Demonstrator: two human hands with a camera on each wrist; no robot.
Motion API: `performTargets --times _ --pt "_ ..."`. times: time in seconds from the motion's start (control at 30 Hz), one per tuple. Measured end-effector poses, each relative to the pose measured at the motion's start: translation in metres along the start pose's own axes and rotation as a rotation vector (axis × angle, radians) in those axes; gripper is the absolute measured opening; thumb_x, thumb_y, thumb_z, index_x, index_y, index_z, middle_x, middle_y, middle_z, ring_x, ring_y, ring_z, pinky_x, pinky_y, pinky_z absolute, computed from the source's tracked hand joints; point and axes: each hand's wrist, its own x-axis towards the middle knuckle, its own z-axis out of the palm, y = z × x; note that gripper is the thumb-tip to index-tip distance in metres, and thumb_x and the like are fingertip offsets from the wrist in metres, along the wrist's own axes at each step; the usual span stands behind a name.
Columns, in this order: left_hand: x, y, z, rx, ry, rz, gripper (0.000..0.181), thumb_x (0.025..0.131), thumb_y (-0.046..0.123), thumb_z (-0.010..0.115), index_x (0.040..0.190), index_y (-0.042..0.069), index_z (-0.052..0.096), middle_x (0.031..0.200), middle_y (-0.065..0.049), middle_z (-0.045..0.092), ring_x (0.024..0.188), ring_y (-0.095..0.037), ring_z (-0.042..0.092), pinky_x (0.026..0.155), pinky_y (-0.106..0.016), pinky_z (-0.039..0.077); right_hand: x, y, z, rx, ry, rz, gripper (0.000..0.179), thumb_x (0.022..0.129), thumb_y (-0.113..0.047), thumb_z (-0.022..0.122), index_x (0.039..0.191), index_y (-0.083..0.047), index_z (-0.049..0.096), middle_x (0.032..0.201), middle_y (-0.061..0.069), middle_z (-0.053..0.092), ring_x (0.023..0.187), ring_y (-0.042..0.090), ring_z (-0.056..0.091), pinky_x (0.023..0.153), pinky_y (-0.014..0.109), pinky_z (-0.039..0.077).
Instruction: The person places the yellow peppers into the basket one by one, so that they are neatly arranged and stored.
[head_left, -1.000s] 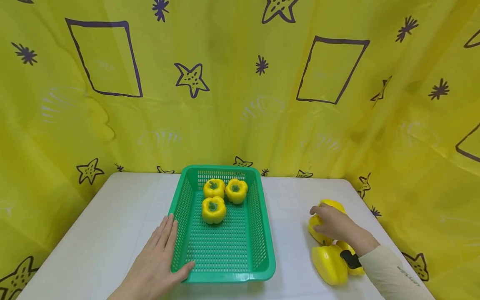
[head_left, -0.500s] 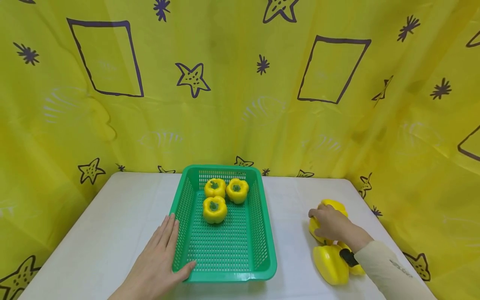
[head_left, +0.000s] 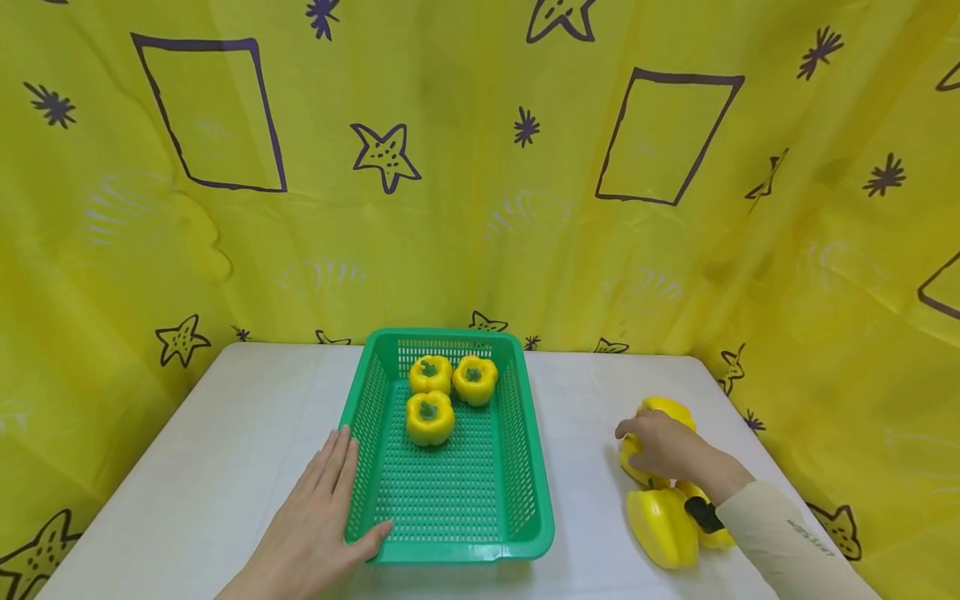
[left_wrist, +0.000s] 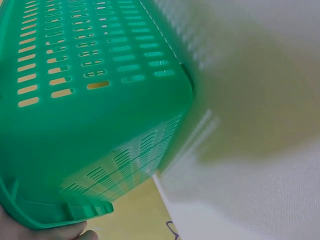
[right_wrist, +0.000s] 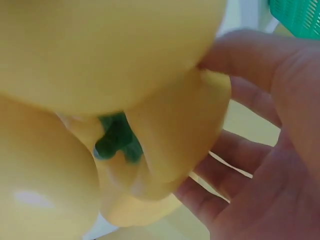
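My left hand [head_left: 307, 508] lies along the left side of a green plastic basket [head_left: 450, 553], fingers straight on its rim and thumb over the near corner. The left wrist view shows the basket's slotted outer wall [left_wrist: 100, 120] and fingertips at its rim. On the right, my right hand [head_left: 671, 450] is curled over a yellow bell pepper [head_left: 634, 467], covering much of it. In the right wrist view, thumb and fingers hold the side of that bell pepper [right_wrist: 170, 130], which has a green stem. Three yellow bell peppers [head_left: 431, 421] stand stem-up in the basket's far half.
Close around the right hand lie more yellow peppers: one in front [head_left: 663, 529], one partly behind the wrist strap [head_left: 703, 515], one behind the hand [head_left: 670, 408]. A white cloth [head_left: 202, 450] covers the table. A patterned yellow curtain [head_left: 465, 250] hangs behind and at both sides.
The right hand stays at the same pepper, with only slight shifts of hand and sleeve. The left hand, basket and other peppers keep their places.
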Motion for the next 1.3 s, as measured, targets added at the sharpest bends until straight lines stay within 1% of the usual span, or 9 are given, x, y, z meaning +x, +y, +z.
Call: performTargets --times 0.13,0.23,0.33,0.7,0.8,0.87,1.1,1.17,1.3 --pt "0.001 0.001 -0.001 -0.007 -0.018 -0.009 0.102 0.085 0.064 0.063 0.153 -0.005 0.03 0.163 -0.021 0.023 0.15 -0.038 0.024 0.126 -0.032 0.0 -0.007 0.003 -0.008 0.027 0.018 0.013 0.043 0.083 -0.005 0.073 0.124 -0.002 0.061 0.111 0.016 0.058 0.078 0.02 0.054 0.05 0.026 0.052" --pt "0.001 0.001 -0.002 -0.003 -0.031 -0.013 0.103 0.085 0.065 0.062 0.153 -0.005 0.029 0.163 -0.021 0.022 0.151 -0.038 0.023 0.119 -0.052 0.028 -0.011 0.005 -0.013 -0.011 0.049 0.018 0.042 0.082 -0.008 0.075 0.121 0.0 0.061 0.112 0.017 0.059 0.083 0.021 0.054 0.057 0.028 0.053" --pt "0.001 0.0 -0.002 0.007 -0.031 -0.01 0.103 0.085 0.065 0.062 0.153 -0.005 0.028 0.163 -0.021 0.022 0.15 -0.039 0.024 0.115 -0.055 0.033 -0.014 0.006 -0.015 -0.045 0.04 0.041 0.046 0.08 -0.012 0.08 0.121 -0.002 0.061 0.113 0.018 0.059 0.086 0.023 0.054 0.068 0.034 0.054" --pt "0.0 -0.001 -0.001 0.007 -0.024 -0.011 0.103 0.085 0.065 0.062 0.153 -0.005 0.029 0.163 -0.022 0.023 0.15 -0.039 0.025 0.115 -0.055 0.033 -0.016 0.008 -0.008 0.043 0.014 0.063 0.059 0.076 -0.003 0.08 0.13 -0.004 0.056 0.119 0.023 0.05 0.088 0.024 0.053 0.071 0.035 0.054" --pt "0.0 0.0 0.0 0.001 -0.017 -0.009 0.102 0.085 0.065 0.062 0.153 -0.005 0.029 0.163 -0.022 0.023 0.15 -0.039 0.025 0.127 -0.038 0.006 -0.014 0.008 -0.007 0.03 0.051 0.035 0.059 0.076 -0.005 0.081 0.128 -0.001 0.054 0.114 0.019 0.053 0.087 0.022 0.054 0.073 0.036 0.054" --pt "0.0 -0.001 0.0 -0.003 -0.012 -0.008 0.102 0.085 0.064 0.062 0.153 -0.005 0.029 0.163 -0.021 0.023 0.15 -0.039 0.025 0.121 -0.021 -0.011 -0.012 0.007 -0.006 0.022 0.071 0.017 0.058 0.075 -0.008 0.081 0.125 0.001 0.052 0.11 0.016 0.055 0.086 0.022 0.053 0.074 0.037 0.054" --pt "0.0 0.0 0.001 0.009 -0.022 -0.005 0.101 0.086 0.063 0.062 0.152 -0.006 0.029 0.163 -0.021 0.022 0.15 -0.039 0.024 0.126 -0.03 -0.003 -0.007 0.0 -0.004 -0.051 0.153 -0.074 0.05 0.074 -0.012 0.08 0.118 0.003 0.061 0.106 0.012 0.061 0.088 0.022 0.056 0.078 0.039 0.055" --pt "0.0 0.0 0.001 0.009 -0.017 -0.003 0.1 0.086 0.062 0.062 0.152 -0.006 0.03 0.163 -0.022 0.022 0.15 -0.039 0.024 0.12 -0.018 -0.012 -0.006 0.0 -0.003 -0.069 0.177 -0.121 0.049 0.075 -0.012 0.081 0.119 0.002 0.064 0.112 0.015 0.063 0.095 0.027 0.058 0.084 0.044 0.055" --pt "0.0 -0.001 0.002 0.025 -0.004 0.005 0.1 0.086 0.062 0.062 0.152 -0.006 0.03 0.163 -0.022 0.022 0.15 -0.038 0.025 0.117 -0.014 -0.014 -0.003 -0.002 -0.001 -0.031 0.183 -0.145 0.054 0.078 -0.014 0.082 0.126 0.0 0.061 0.125 0.018 0.06 0.111 0.034 0.058 0.095 0.051 0.053"
